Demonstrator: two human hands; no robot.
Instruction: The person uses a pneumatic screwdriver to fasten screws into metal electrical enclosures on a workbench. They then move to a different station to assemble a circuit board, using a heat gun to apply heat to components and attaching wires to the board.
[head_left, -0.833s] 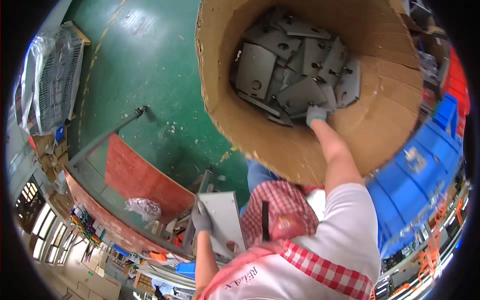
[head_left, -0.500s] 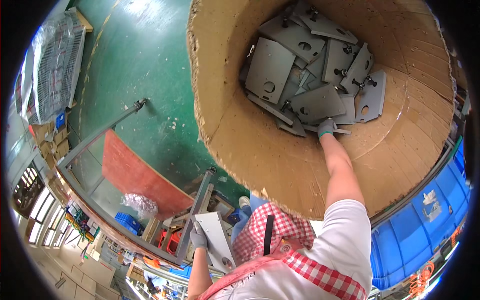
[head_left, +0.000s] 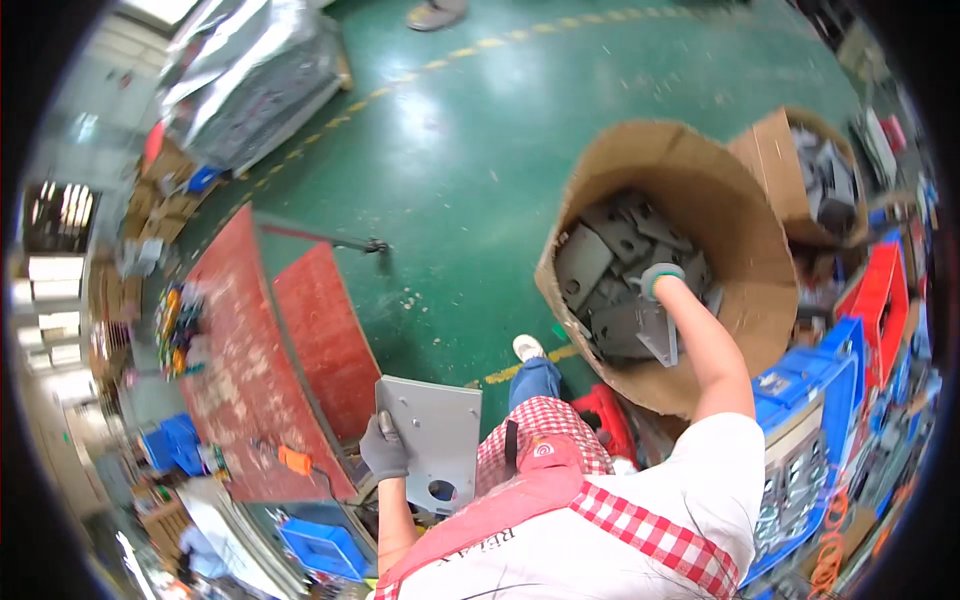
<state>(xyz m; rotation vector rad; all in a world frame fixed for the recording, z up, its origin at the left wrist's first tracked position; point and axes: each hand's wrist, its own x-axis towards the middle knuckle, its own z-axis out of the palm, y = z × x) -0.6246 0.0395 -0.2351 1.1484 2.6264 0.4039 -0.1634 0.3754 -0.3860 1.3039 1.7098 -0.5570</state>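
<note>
My left hand (head_left: 385, 450), in a grey glove, grips the left edge of a flat grey metal plate (head_left: 430, 430). That plate has a round hole near its lower end and is held at my left side. My right hand (head_left: 661, 280), gloved too, is over the large round cardboard bin (head_left: 770, 330), its fingers closed on another grey metal plate (head_left: 655, 335). This second plate hangs tilted below the hand and is blurred. Under it, several grey plates (head_left: 585, 265) with round holes lie heaped at odd angles in the bin.
Left of me stands a worn red board table (head_left: 240, 400). Behind the bin is a smaller cardboard box (head_left: 770, 160) with grey parts. Blue crates (head_left: 815, 390) and a red crate (head_left: 880, 310) line my right. A wrapped stack (head_left: 255, 80) stands far left.
My right hand has come up from the heap with a plate. My view has drawn back from the bin, and the plate in my left hand now faces up more fully.
</note>
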